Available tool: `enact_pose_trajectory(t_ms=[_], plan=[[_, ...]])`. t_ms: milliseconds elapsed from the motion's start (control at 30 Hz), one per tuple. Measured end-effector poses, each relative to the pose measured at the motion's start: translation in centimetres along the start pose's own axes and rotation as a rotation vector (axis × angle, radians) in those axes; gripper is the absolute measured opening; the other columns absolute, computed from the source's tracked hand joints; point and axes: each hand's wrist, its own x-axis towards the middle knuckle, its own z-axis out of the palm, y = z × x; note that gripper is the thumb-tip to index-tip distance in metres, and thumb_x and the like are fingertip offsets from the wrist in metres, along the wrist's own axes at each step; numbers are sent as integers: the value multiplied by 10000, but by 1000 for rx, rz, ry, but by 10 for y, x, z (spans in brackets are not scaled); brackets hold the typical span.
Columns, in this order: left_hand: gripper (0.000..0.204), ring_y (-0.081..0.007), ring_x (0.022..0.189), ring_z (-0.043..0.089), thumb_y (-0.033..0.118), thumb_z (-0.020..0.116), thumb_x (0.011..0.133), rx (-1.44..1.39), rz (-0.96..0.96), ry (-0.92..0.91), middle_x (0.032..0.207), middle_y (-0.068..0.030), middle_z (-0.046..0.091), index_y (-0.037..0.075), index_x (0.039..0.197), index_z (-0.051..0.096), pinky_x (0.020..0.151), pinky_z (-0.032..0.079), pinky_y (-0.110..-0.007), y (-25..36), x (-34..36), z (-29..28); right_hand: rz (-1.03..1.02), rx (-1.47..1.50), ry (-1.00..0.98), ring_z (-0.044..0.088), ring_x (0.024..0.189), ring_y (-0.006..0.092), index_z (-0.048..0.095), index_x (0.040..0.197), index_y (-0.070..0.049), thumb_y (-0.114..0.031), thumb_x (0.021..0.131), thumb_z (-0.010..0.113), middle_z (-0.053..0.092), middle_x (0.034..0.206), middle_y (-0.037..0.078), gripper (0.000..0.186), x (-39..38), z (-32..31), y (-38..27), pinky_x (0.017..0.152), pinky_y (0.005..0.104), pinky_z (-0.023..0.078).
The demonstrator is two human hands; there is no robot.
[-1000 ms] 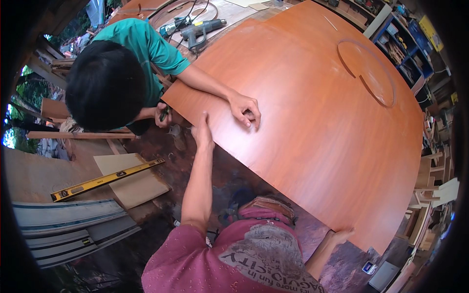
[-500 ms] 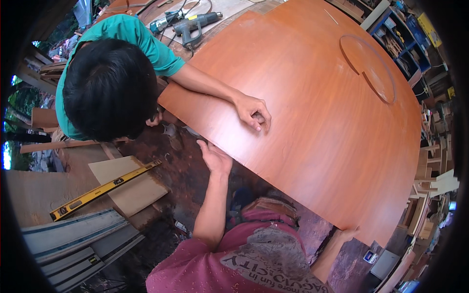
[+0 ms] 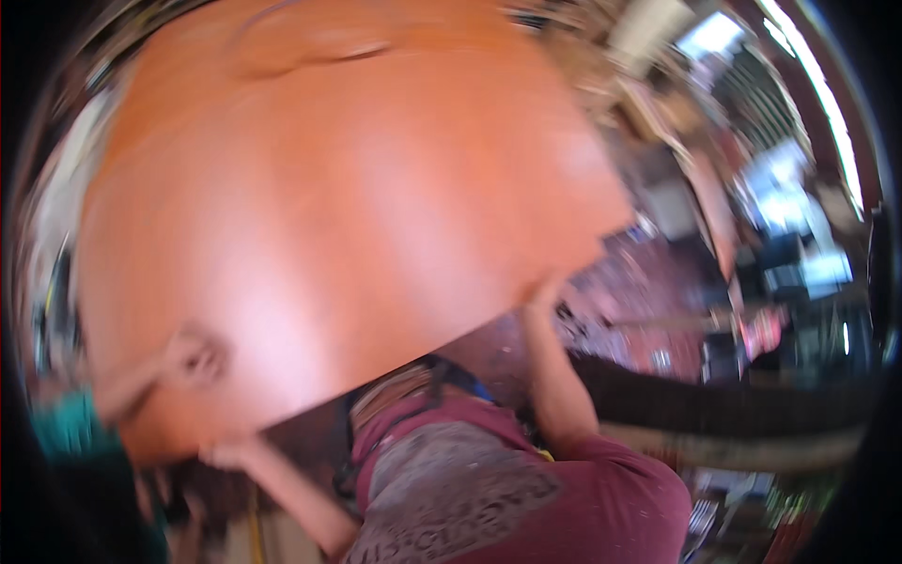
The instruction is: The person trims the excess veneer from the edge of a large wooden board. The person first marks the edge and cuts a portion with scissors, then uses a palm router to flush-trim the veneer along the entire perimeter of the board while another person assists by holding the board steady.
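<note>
A large orange-brown wooden panel [image 3: 338,188] fills much of the view, blurred by motion, with a notched near right corner and a thin curved strip [image 3: 348,54] on top. My left hand [image 3: 230,454] grips its near edge at lower left; the fingertips are smeared. Farther right along that edge, my right hand [image 3: 545,296] holds the panel, its fingers partly hidden. A co-worker's hand [image 3: 197,357], loosely curled, rests on the panel's left part, with a teal sleeve [image 3: 66,423] behind it.
Stacked boards and pieces of wood [image 3: 648,99] stand behind the panel at the right. Below them is a stained, cluttered floor [image 3: 639,291]. Bright openings and dark shapes line the far right, too blurred to make out.
The view has swung sharply rightward. The co-worker now shows only at the left rim. My left hand, palm-up with spread fingers half a second ago, now holds the panel's edge.
</note>
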Motion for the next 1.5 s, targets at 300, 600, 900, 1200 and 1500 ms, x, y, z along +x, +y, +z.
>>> enact_pose_trajectory(t_ms=[300, 600, 900, 1200, 1500], plan=[[578, -336, 1353, 507, 370, 424, 1007, -619, -212, 296, 1469, -166, 561, 28, 1462, 522, 1170, 377, -487, 36, 7, 11, 29, 323, -247, 547, 1345, 308, 415, 1503, 31, -602, 1069, 356, 496, 1520, 205, 770, 117, -27, -81, 1152, 430, 413], [593, -339, 1336, 522, 396, 429, 1000, -609, -285, 295, 1458, -168, 572, 19, 1445, 538, 1154, 391, -496, 44, 15, 36, 167, 382, -102, 588, 1280, 342, 395, 1469, 110, -504, 1085, 432, 572, 1398, 266, 726, 167, -68, -89, 1090, 459, 475], [610, -342, 1320, 537, 421, 434, 993, -640, -324, 305, 1448, -169, 582, 9, 1427, 553, 1139, 406, -506, 35, 17, 22, -92, 63, 141, 607, 622, 178, 664, 720, 29, -517, 1058, 516, 647, 677, 116, 659, 199, -75, -73, 614, 319, 497], [629, -346, 1303, 552, 447, 440, 986, -669, -322, 320, 1437, -170, 593, 0, 1409, 569, 1123, 420, -516, 30, 24, 9, -71, 80, 169, 567, 581, 180, 597, 634, -13, -544, 1058, 510, 621, 636, 108, 685, 200, -75, -70, 587, 332, 476], [650, -349, 1287, 566, 473, 445, 980, -706, -313, 282, 1426, -172, 603, -9, 1392, 585, 1107, 434, -526, 32, 18, -16, -15, 37, 137, 592, 681, 205, 635, 738, -9, -568, 1072, 421, 661, 746, 112, 685, 193, -60, -56, 695, 357, 502]])
